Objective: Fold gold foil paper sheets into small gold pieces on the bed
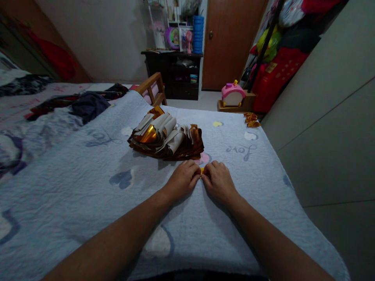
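Observation:
My left hand [185,176] and my right hand [217,178] meet near the middle of the bed, fingertips nearly touching. Between them they pinch a small piece of shiny gold paper [202,171], mostly hidden by the fingers. Just beyond my left hand lies a loose stack of gold foil paper sheets [166,136], with pale grey backs curling upward. Several small folded gold pieces [252,120] rest at the bed's far right corner.
A light blue quilt [96,203] with hearts and lettering covers the bed. Crumpled clothes [90,105] lie to the left. A white cabinet [331,128] stands along the right edge. Beyond the bed are a wooden chair [150,89], a dark shelf [172,74] and a pink toy case [233,94].

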Demonstrator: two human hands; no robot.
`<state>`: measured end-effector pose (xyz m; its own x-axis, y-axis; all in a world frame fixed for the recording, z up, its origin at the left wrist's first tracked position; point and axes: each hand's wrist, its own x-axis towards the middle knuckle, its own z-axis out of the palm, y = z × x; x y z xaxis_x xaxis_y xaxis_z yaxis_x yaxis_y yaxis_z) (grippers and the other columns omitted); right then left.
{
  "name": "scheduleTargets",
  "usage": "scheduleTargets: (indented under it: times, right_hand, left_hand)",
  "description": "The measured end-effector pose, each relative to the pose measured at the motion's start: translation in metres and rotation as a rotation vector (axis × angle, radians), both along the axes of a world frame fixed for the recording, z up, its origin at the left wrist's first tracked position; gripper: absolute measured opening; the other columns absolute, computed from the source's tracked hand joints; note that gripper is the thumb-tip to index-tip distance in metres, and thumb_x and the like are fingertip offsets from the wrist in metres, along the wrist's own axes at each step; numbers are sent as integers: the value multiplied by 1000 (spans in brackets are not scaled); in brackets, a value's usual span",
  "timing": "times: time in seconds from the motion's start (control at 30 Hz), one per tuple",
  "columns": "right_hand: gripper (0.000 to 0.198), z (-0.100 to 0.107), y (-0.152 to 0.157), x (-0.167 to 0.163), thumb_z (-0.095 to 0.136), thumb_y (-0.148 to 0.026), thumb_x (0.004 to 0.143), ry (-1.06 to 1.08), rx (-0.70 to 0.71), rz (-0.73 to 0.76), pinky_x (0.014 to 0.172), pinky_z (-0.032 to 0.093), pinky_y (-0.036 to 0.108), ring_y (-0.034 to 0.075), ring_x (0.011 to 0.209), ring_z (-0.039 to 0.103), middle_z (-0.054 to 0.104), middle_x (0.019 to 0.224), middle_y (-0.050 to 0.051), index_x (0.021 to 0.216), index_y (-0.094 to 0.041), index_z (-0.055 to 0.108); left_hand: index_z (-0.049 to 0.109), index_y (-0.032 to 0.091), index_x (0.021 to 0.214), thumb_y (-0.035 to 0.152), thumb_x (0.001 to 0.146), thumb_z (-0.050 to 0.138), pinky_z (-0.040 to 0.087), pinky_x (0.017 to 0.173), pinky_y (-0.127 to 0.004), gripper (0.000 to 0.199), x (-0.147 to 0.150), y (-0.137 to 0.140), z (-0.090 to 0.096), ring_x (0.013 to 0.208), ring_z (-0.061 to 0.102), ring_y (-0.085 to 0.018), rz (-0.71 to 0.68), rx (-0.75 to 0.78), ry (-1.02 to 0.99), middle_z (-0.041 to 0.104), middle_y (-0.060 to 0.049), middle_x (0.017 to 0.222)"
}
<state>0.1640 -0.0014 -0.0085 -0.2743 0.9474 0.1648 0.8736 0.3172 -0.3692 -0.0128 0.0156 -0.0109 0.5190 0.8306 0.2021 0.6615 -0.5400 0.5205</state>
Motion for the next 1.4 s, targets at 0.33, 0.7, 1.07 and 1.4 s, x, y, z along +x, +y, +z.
scheduleTargets:
  times: [0.33, 0.7, 1.07, 1.4]
  right_hand:
    - [13, 7, -2, 3, 63, -29, 91, -56, -14, -109, 77, 32, 36, 27, 93, 50, 59, 101, 9, 103, -22, 63]
    - [40, -3, 0, 27, 64, -22, 88, -57, -9, -119, 80, 33, 37, 27, 98, 50, 56, 107, 10, 127, -29, 61]
    - [20, -6, 2, 33, 52, -24, 93, 85, 9, -64, 85, 35, 38, 26, 97, 51, 61, 105, 9, 111, -19, 60]
    - [17, 0, 3, 16, 64, -34, 89, 25, -16, -32, 81, 33, 37, 26, 96, 50, 60, 101, 8, 98, -19, 64]
  left_hand:
    - [66, 21, 89, 22, 90, 64, 40, 87, -38, 3, 0, -4, 7, 101, 51, -25, 139, -100, 90, 62, -5, 104]
    - [65, 21, 92, 20, 88, 62, 39, 86, -38, 5, -1, -3, 11, 101, 52, -26, 159, -144, 55, 63, -5, 103]
    - [64, 20, 99, 22, 89, 62, 41, 87, -37, 11, -4, -2, 6, 101, 53, -26, 151, -105, 45, 64, -6, 104]
    - [64, 20, 114, 26, 89, 65, 42, 91, -39, 25, -4, -1, 5, 105, 53, -26, 131, -93, 47, 62, -8, 112]
